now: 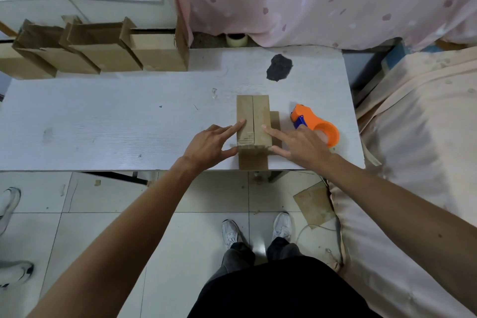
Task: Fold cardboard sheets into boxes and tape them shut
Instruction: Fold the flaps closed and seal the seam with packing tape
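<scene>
Both the left hand (209, 143) and right hand (299, 144), fingers spread flat, press the cardboard box's (254, 121) flaps closed at the table's (103, 121) near edge, so next probably comes grabbing the orange tape dispenser (316, 125) just beside it.

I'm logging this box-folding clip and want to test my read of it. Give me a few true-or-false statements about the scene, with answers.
1. The left hand and right hand both press straight fingers on the top flaps of the cardboard box. True.
2. The right hand grips the orange tape dispenser. False: the dispenser lies on the table to the right of the box, not gripped.
3. A row of folded boxes stands along the table's far left. True.
4. The dark patch is at the table's near edge. False: it is towards the far edge, beyond the box.
</scene>
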